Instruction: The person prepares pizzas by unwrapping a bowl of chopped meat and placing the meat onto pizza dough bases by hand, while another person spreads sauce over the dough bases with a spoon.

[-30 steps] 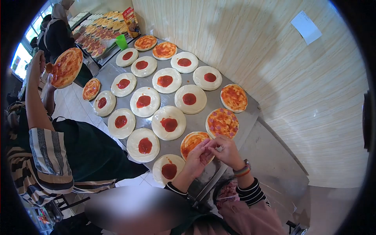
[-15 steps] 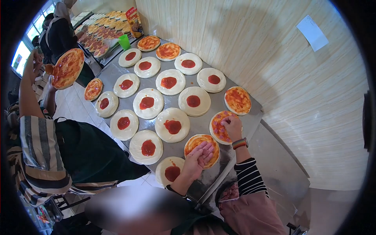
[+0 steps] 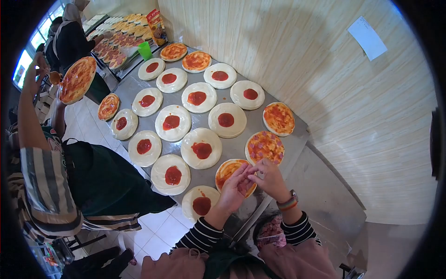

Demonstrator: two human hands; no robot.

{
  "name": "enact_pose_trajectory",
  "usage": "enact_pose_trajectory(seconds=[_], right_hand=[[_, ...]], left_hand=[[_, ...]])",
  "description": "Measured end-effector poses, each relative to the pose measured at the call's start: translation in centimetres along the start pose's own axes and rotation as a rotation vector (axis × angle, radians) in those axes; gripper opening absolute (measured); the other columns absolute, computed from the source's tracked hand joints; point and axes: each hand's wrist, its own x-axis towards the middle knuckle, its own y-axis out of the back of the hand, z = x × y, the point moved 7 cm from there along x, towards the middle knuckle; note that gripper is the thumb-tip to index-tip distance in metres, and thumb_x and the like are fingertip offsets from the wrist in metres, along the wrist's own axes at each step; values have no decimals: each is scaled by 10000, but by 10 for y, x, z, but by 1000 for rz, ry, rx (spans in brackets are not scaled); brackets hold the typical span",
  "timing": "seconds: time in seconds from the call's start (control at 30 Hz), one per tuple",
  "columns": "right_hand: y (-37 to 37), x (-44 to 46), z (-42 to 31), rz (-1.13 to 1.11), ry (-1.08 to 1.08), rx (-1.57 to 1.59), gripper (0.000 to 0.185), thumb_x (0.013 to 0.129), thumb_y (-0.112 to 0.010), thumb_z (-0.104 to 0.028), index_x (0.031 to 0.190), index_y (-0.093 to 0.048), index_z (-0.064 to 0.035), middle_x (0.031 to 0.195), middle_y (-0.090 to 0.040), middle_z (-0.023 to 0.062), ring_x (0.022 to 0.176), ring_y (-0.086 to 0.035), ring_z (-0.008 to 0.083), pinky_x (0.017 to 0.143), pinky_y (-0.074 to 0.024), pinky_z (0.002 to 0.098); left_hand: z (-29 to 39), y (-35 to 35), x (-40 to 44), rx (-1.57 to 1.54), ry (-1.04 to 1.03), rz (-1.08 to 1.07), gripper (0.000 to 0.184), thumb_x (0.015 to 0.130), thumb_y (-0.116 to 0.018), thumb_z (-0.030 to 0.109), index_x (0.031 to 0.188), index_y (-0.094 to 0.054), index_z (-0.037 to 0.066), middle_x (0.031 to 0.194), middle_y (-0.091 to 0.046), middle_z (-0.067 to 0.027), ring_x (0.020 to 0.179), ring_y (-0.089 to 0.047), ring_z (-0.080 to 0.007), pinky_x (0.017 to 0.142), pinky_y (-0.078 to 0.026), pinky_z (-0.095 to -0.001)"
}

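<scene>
Left hand [image 3: 233, 192] cups loosely open, right hand [image 3: 270, 180] pinches closed, contents unclear, over a round, sauce-smeared dough disc [image 3: 226, 170].

Pizza kitchen, with sauced dough rounds [image 3: 201, 149] across metal worktop [image 3: 237, 158].

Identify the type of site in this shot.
Probably a small bakery or pizza prep kitchen: a metal worktable carries rows of sauced dough rounds, a co-worker in a dark green apron holds another sauced round, and more topped rounds fill trays behind.
</scene>
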Motion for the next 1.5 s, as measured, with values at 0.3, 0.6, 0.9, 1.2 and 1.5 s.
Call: enact_pose_trajectory(seconds=[0.3,0.6,0.9,1.2,1.5], right_hand=[[-3,0,6,8,23,19,150,636,-668,-141,726,-583,-58,714,-506,50,655,-474,182,587,-389,292],[20,32,109,271,-393,167,110,687,-603,-124,709,-612,-16,704,-581,104,625,-562,224,579,-437,308],[23,54,130,482,-281,-418,74,677,-607,-106,680,-583,-35,729,-562,100,694,-548,244,629,-427,342],[9,7,4,-22,19,270,137,690,-628,-134,809,-598,-71,791,-505,75,783,-502,225,676,-401,322],[20,-16,0,-5,-20,235,138,666,-643,-72,799,-612,-59,704,-527,56,645,-498,168,588,-403,260]], left_hand=[[-4,3,2,8,16,17,424,882,-338,95,1285,-240,6,1258,-384,-110,1092,-449,-166,913,-378,-295],[2,12,8,-7,19,61,426,892,-338,113,1291,-229,11,1293,-346,-113,1180,-369,-188,951,-346,-307],[3,1,11,-113,41,-101,470,912,-269,290,1306,-211,41,1349,-264,-97,1229,-290,-222,1003,-255,-344],[1,-8,14,-305,51,-142,584,885,-188,470,1318,-195,79,1335,-280,-110,1201,-312,-225,950,-302,-333],[-13,-16,7,-100,46,-131,489,904,-282,376,1279,-259,62,1304,-319,-120,1131,-392,-205,916,-352,-318]])
